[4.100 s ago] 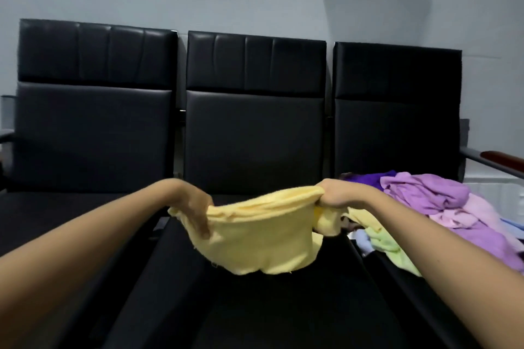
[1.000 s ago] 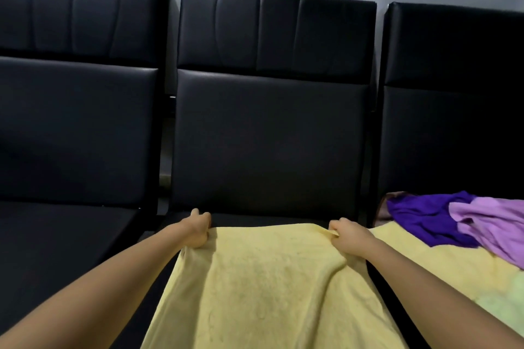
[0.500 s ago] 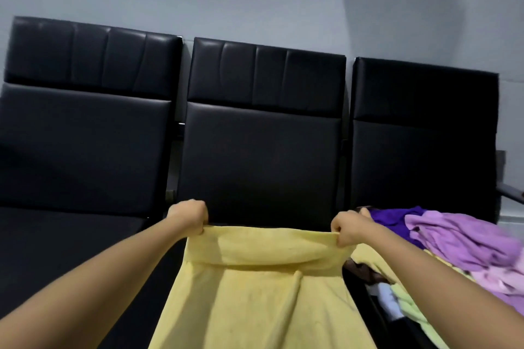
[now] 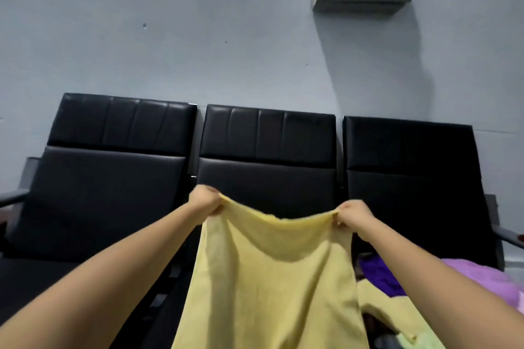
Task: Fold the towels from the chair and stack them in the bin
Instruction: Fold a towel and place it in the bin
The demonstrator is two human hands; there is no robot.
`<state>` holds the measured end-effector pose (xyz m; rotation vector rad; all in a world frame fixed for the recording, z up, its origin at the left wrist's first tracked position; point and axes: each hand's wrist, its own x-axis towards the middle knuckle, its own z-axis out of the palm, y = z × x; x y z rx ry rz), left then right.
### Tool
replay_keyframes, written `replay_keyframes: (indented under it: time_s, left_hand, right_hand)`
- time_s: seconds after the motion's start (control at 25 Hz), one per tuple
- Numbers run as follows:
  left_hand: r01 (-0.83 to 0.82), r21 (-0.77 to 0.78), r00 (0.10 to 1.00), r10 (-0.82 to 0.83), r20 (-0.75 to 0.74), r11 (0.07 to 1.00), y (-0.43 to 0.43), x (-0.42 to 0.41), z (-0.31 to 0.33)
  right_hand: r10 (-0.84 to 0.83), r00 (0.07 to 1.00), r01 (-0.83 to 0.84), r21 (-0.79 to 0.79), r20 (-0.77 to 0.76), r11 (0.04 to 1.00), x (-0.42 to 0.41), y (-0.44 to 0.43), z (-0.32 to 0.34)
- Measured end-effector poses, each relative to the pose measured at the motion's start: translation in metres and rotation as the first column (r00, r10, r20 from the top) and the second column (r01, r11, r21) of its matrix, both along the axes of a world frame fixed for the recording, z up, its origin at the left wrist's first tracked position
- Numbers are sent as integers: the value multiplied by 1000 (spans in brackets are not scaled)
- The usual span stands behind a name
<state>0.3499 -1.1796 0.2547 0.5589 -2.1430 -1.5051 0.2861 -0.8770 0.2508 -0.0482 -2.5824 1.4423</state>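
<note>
Overhead-lifted, both hands, left (image 4: 206,200) and right (image 4: 353,217), pinch the yellow towel (image 4: 272,278), its lower edge cut off.

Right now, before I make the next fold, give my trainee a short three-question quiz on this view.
1. True or false: the yellow towel lies flat on a seat.
2. The left hand and right hand grip the towel's: A) top edge B) bottom edge C) middle.
3. Fill in: the towel pile lies on the ___ chair.

Key: 1 false, it hangs in the air, held up. 2 A. 3 right: the right chair.
</note>
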Motion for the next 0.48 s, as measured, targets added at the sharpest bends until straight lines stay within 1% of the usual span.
replay_keyframes:
  time_s: [0.04, 0.08, 0.12, 0.16, 0.2, 0.28, 0.32, 0.36, 0.4, 0.44, 0.48]
  left_hand:
    - [-46, -23, 990, 43, -131, 999, -2, 1, 14]
    - [-91, -86, 973, 70, -221, 992, -5, 3, 25]
    - [-134, -187, 960, 81, -268, 973, -10, 7, 36]
    - [-163, -298, 959, 81, -271, 941, -13, 15, 43]
    - [-161, -400, 967, 64, -245, 902, -17, 23, 48]
    - [-53, -553, 996, 2, -94, 831, -23, 39, 48]
    - [40, -617, 999, -37, 18, 786, -25, 47, 45]
    - [168, -670, 984, -80, 160, 723, -26, 57, 42]
    - [321, -686, 938, -119, 326, 653, -25, 68, 37]
    - [471, -662, 861, -139, 490, 583, -23, 77, 31]
    - [603, -606, 759, -139, 636, 518, -20, 87, 23]
  right_hand:
    - [-45, 991, 39, -54, -122, 998, -3, 0, 15]
    - [-83, 973, 70, -69, -213, 995, -1, 2, 30]
    - [-92, 953, 88, -25, -290, 996, 2, 4, 40]
    - [-79, 939, 108, 70, -335, 992, 11, 7, 47]
    - [-55, 935, 134, 205, -350, 970, 19, 9, 51]
    - [-17, 952, 160, 451, -305, 878, 39, 11, 48]
    - [-2, 963, 152, 543, -268, 826, 48, 12, 43]
    - [22, 975, 127, 632, -221, 764, 55, 15, 36]
    - [50, 987, 77, 726, -151, 683, 63, 20, 29]
    - [78, 995, 0, 809, -56, 587, 69, 25, 21]
    - [112, 992, -111, 867, 65, 486, 76, 30, 12]
